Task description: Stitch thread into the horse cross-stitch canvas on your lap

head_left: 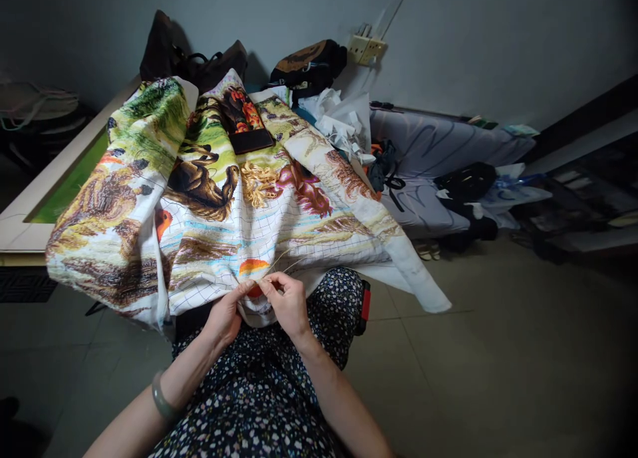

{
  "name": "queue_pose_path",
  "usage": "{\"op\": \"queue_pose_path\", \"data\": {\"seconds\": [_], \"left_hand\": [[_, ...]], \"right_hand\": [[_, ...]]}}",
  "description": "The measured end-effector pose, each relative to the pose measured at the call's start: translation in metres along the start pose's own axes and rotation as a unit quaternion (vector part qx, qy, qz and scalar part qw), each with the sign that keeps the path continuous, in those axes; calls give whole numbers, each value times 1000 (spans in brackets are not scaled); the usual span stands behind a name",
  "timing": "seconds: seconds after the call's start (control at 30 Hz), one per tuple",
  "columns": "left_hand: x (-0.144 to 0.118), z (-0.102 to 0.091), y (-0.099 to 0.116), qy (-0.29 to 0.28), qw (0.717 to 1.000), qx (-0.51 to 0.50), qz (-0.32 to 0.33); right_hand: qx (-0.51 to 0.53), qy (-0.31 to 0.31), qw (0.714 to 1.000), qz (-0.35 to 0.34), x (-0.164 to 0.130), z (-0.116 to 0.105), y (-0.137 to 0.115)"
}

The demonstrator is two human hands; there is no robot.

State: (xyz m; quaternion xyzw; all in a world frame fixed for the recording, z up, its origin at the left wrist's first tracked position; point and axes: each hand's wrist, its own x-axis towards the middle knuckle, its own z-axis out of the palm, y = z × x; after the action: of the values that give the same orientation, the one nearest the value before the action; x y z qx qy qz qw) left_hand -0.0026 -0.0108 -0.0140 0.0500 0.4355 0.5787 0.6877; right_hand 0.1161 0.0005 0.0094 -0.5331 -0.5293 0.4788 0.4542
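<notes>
A large cross-stitch cloth (pixel 199 238), white with a printed grid and partly stitched pictures, drapes from the table down towards my lap. My left hand (pixel 227 312) grips its near edge, thumb on top beside an orange-red stitched patch (pixel 254 266). Close against it, my right hand (pixel 288 304) is pinched at the same spot. A pale thread (pixel 285 250) runs up from the right fingers across the cloth. Whether a needle is between those fingertips is too small to make out. A bundle of tan thread (pixel 259 182) lies on the cloth farther up.
A dark phone (pixel 252 141) rests on the cloth. Behind stand a dark bag (pixel 194 62) and a brown-black pouch (pixel 309 66). White plastic bags (pixel 346 122) lie near a covered sofa (pixel 423 145) on the right. The table's pale edge (pixel 30 219) shows at left.
</notes>
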Motion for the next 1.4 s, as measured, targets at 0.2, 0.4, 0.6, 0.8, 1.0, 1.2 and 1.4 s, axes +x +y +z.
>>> {"op": "queue_pose_path", "data": {"seconds": [0.2,0.4,0.6,0.8,1.0,1.2,1.4], "left_hand": [[0,0,1,-9,1000,-1,5],[0,1,0,4,1000,-14,3],[1,1,0,-6,1000,-15,2],[0,1,2,-11,1000,-21,5],[0,1,3,2,1000,-10,-12],[0,1,4,13,1000,-8,-10],[0,5,5,12,1000,-9,-15]], "right_hand": [[50,50,997,-27,2,-21,5],[-11,121,989,-81,13,-50,6],[-231,60,932,-273,23,-43,9],[-338,30,875,-344,37,-26,23],[-299,38,884,-357,43,-28,15],[-298,243,863,-328,56,-70,-6],[-309,260,876,-262,58,-110,-5]]}}
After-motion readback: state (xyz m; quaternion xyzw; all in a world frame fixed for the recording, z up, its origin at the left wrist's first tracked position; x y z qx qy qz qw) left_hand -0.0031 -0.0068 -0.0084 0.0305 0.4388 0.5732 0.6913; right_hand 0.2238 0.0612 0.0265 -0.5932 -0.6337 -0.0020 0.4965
